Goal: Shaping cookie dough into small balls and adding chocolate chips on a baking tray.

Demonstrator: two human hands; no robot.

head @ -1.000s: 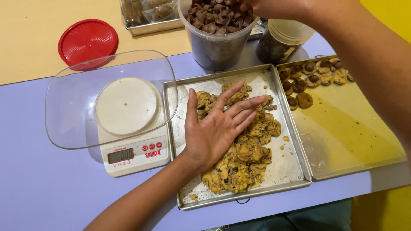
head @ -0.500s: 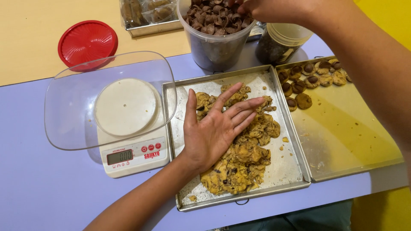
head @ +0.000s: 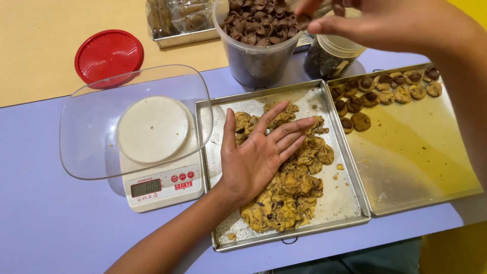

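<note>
A white kitchen scale (head: pixel 161 178) stands on the lilac table (head: pixel 45 223), with a clear plastic bowl (head: pixel 91 132) resting on its round plate. A red lid (head: pixel 108 55) lies behind it on the tan surface (head: pixel 35 45). At the far edge sits a metal tray (head: pixel 182 36) holding clear bags (head: pixel 188 11). A dark jar (head: pixel 328 57) with a pale lid stands beyond the baking trays.

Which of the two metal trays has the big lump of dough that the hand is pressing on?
The left tray, next to the kitchen scale. The left hand lies flat on its dough. The right tray holds only small cookies along its far edge.
</note>
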